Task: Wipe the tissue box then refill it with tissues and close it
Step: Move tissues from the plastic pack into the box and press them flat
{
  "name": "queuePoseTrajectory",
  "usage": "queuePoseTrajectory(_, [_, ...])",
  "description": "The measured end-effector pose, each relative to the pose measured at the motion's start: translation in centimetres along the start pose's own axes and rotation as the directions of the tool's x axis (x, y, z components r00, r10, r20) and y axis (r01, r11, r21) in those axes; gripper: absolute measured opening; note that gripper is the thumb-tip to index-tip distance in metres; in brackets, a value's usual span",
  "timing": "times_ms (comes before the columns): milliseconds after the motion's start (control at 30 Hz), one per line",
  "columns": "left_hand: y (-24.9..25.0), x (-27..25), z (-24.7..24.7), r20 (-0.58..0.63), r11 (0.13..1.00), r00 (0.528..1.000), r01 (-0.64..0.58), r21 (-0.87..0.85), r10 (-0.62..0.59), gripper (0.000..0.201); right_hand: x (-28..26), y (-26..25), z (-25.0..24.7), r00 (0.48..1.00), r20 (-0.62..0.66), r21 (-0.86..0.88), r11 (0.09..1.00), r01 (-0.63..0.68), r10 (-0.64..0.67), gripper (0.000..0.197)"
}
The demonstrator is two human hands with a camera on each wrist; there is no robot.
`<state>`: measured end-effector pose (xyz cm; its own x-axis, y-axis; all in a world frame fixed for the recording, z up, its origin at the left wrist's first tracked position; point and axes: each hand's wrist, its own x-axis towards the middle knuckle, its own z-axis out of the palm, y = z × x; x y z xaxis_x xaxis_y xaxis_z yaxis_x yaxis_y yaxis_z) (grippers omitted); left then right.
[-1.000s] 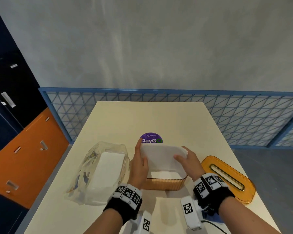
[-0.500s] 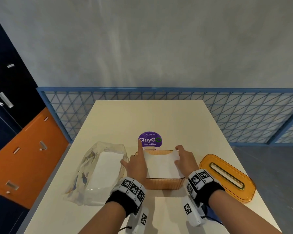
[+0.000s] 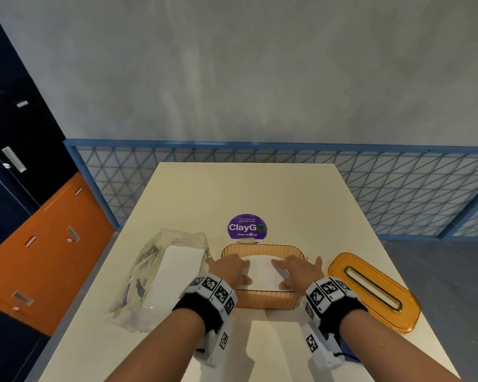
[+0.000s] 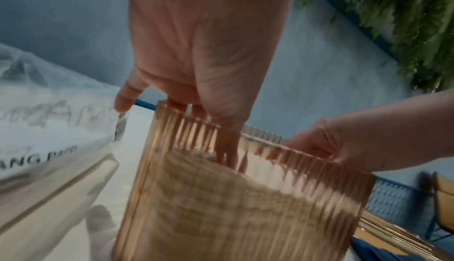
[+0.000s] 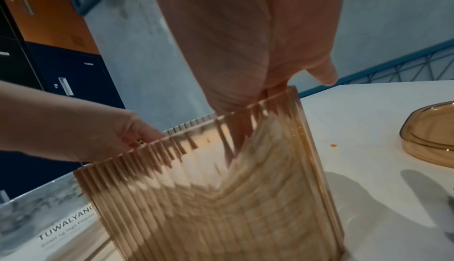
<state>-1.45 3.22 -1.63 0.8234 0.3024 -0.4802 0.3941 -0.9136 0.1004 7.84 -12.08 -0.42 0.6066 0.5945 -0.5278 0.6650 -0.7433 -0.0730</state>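
Head view: left hand (image 3: 230, 269), right hand (image 3: 297, 271) flat, released, pressing tissues (image 3: 260, 271) inside tissue box (image 3: 262, 298). Wrist views: stack bowed behind ribbed wall.

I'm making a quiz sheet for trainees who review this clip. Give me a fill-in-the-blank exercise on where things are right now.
1. Both hands, the left hand and the right hand, press the white tissues down into the ribbed amber ____.
2. The amber lid with the slot lies on the table to the ____ of the tissue box.
3. The clear plastic pack lies to the box's ____.
4. The round purple sticker reads ____.

Missing words: tissue box; right; left; ClayGo
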Motion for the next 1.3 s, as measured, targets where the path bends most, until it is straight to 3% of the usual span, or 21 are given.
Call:
queuePoseTrajectory(67, [-0.1,-0.3,-0.5,-0.144,0.999,0.990,-0.005,-0.051,-0.003,0.028,-0.1,0.1,-0.3,0.999,-0.048,0.004,1.000,0.010,-0.010,0.049])
queuePoseTrajectory(100, [-0.3,-0.5,-0.7,-0.281,0.995,0.960,-0.011,-0.096,-0.017,0.027,-0.2,0.3,-0.4,0.991,-0.136,0.028,0.999,0.023,-0.019,0.042])
queuePoseTrajectory(133, [-0.7,-0.8,-0.8,-0.440,0.991,0.897,-0.016,-0.131,-0.044,0.026,-0.2,0.5,-0.4,0.965,-0.262,0.062,0.997,0.037,-0.020,0.037])
queuePoseTrajectory(200, [-2.1,-1.4,-0.6,-0.727,0.984,0.678,-0.034,-0.174,-0.105,0.019,-0.3,1.4,-0.4,0.870,-0.492,0.130,0.990,0.056,0.016,0.034])
queuePoseTrajectory(233, [-3.2,-1.4,-0.2,-0.797,0.979,0.585,-0.021,-0.203,-0.152,0.014,-0.3,2.0,-0.3,0.850,-0.524,0.181,0.982,0.058,0.047,0.036])
queuePoseTrajectory(267, [-4.3,-1.5,0.3,-0.800,0.966,0.556,0.017,-0.258,-0.224,0.014,-0.2,2.5,-0.2,0.867,-0.492,0.254,0.965,0.059,0.077,0.041])
queuePoseTrajectory(300, [-5.4,-1.4,1.0,-0.722,0.936,0.612,0.090,-0.342,-0.322,0.019,-0.1,2.9,-0.1,0.907,-0.410,0.333,0.941,0.057,0.091,0.047])
queuePoseTrajectory(367, [-7.2,-0.8,2.5,-0.425,0.842,0.752,0.319,-0.435,-0.504,0.036,0.1,3.5,0.3,0.965,-0.246,0.457,0.889,0.035,0.088,0.055])
queuePoseTrajectory(400, [-7.8,-0.6,3.2,-0.282,0.810,0.788,0.412,-0.417,-0.547,0.045,0.4,3.7,0.5,0.975,-0.204,0.496,0.868,0.021,0.093,0.056])
queuePoseTrajectory(467, [-8.6,-0.3,4.6,-0.144,0.809,0.821,0.487,-0.330,-0.553,0.056,0.7,3.6,0.9,0.980,-0.164,0.538,0.843,-0.004,0.110,0.056])
queuePoseTrajectory(533, [-8.9,0.0,5.2,-0.146,0.829,0.830,0.491,-0.267,-0.539,0.055,1.0,3.4,0.9,0.981,-0.154,0.524,0.852,-0.019,0.117,0.056])
queuePoseTrajectory(800, [-8.8,0.0,5.2,-0.180,0.818,0.811,0.497,-0.290,-0.557,0.032,1.1,3.5,1.0,0.978,-0.177,0.481,0.876,-0.008,0.106,0.055])
queuePoseTrajectory(1000, [-8.6,-0.8,5.1,-0.213,0.861,0.836,0.471,-0.194,-0.505,0.031,1.6,3.8,1.3,0.978,-0.181,0.465,0.886,-0.009,0.106,0.056])
queuePoseTrajectory(1100, [-9.4,-1.7,3.5,-0.236,0.852,0.827,0.449,-0.269,-0.510,0.032,1.4,4.0,0.8,0.986,-0.138,0.488,0.873,-0.016,0.095,0.054])
queuePoseTrajectory(1200, [-9.4,-3.7,0.4,-0.322,0.797,0.756,0.412,-0.441,-0.569,0.028,1.0,3.6,-0.6,0.968,-0.230,0.420,0.908,0.003,0.103,0.048])
queuePoseTrajectory(1300, [-8.3,-5.6,-1.7,-0.590,0.856,0.643,0.224,-0.466,-0.489,0.024,-0.1,1.9,-2.9,0.888,-0.450,0.506,0.846,0.167,0.093,0.040])
